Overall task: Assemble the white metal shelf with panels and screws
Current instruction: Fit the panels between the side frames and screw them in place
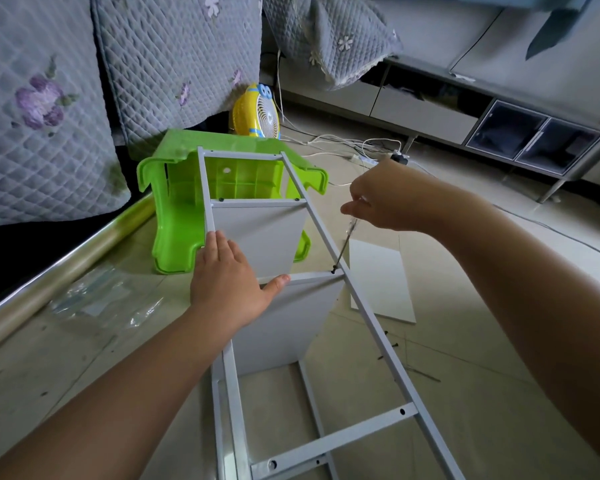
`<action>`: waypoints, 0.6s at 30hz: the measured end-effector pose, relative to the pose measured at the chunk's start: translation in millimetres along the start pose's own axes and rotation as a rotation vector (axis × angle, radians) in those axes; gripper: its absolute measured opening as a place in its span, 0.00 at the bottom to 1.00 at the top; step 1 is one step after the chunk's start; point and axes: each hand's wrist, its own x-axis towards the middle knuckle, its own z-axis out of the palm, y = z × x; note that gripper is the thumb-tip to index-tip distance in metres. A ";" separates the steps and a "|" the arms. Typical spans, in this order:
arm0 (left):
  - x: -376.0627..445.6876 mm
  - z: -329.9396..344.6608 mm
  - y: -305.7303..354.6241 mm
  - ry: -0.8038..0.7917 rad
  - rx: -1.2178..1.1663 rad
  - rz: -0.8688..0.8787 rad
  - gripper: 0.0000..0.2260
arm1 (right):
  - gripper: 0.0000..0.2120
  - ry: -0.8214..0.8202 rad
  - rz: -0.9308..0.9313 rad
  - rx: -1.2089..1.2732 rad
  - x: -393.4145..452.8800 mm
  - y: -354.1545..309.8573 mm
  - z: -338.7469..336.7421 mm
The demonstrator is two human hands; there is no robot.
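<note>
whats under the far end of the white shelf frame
A green plastic stool lying on its side sits under the far end of the shelf frame; its ribbed underside shows through the open frame. The white panel covers the stool's lower middle, so whether they touch is hidden.

Left hand (227,278) laid flat, palm down, fingers straight and together, thumb spread out to the right; forearm reaching up from the lower left corner. Right hand (381,199) raised higher, fingers curled in a pinch, knuckles up, wrist bent; right forearm stretching in from the right edge.
</note>
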 end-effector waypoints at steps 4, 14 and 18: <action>2.1 -1.9 -0.5 0.018 -0.006 0.004 0.45 | 0.20 0.046 0.064 0.009 -0.9 -2.7 6.9; 4.2 3.1 -0.4 0.042 0.021 0.013 0.46 | 0.09 -0.017 0.015 0.218 -6.9 7.6 11.5; 2.2 1.4 -1.0 0.039 0.023 0.013 0.46 | 0.09 -0.004 -0.038 0.196 -6.9 11.0 4.8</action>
